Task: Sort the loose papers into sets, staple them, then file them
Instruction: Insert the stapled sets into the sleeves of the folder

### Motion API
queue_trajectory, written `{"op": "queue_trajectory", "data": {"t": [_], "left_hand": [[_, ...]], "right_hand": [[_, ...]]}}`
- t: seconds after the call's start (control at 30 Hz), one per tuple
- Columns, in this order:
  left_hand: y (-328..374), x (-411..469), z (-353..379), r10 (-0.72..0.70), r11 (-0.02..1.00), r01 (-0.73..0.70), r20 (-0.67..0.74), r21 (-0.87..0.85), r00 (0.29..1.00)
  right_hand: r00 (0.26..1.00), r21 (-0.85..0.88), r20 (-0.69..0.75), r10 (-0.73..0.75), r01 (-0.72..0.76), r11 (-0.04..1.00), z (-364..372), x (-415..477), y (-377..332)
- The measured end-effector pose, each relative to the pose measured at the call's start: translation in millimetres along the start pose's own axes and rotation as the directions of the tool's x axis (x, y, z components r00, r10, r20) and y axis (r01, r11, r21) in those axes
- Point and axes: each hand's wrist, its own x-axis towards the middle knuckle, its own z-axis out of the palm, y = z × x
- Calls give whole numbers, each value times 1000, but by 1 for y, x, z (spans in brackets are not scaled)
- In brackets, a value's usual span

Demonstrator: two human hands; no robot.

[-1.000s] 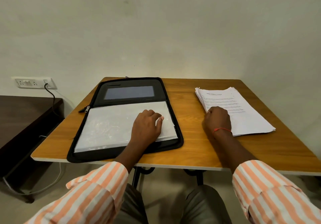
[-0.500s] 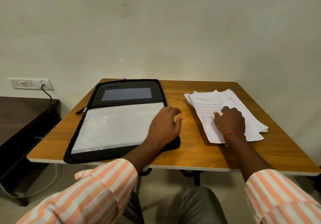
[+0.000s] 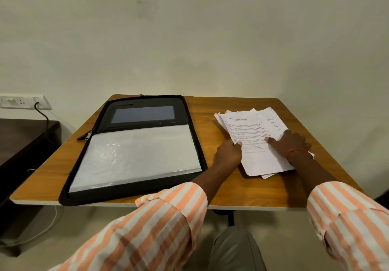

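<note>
A fanned stack of white printed papers point(image 3: 248, 126) is laid just right of the open black zip folder point(image 3: 145, 103). Its left edge is pinched by the fingers of the left hand point(image 3: 228, 154); the straightened fingers of the right hand point(image 3: 293, 142) are pressed on top.

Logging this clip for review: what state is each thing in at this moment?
folder, unzipped, lying open.
papers, loose, fanned out in an uneven pile.
left hand, pinching the papers' left edge.
right hand, fingers flat, pressing on the papers.
plug, plugged in.
</note>
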Motion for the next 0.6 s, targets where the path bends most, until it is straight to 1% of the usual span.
{"op": "queue_trajectory", "data": {"t": [0.07, 0.2, 0.3, 0.4, 0.43, 0.5, 0.57, 0.6], "left_hand": [[-2, 2, -2, -9, 1000, 9, -18, -20, 1000], [-2, 3, -9, -49, 993, 40, -74, -112, 996], [0, 4, -15, -62, 992, 51, -100, -114, 993], [5, 6, -23, -33, 998, 26, -135, -56, 990], [7, 6, -26, -8, 999, 0, -150, -51, 989], [10, 5, -34, 58, 991, -76, -165, -106, 985], [14, 2, -44, 132, 970, -161, -162, -184, 978], [16, -1, -50, 155, 959, -187, -160, -213, 975]], "right_hand": [[1000, 6, -17, 2, -2, 1000, -1, 3, 2], [999, -5, 38, 4, -4, 1000, 6, 13, 4], [998, -1, 31, -51, 51, 999, 6, 16, 4], [991, 46, 62, -120, 118, 992, -8, 2, -7], [989, 84, 72, -126, 120, 989, -12, -1, -10], [990, 226, 78, -113, 93, 970, -16, -6, -15], [990, 424, 64, -128, 89, 901, -19, -11, -18], [989, 536, 66, -132, 77, 841, -21, -13, -18]]}}
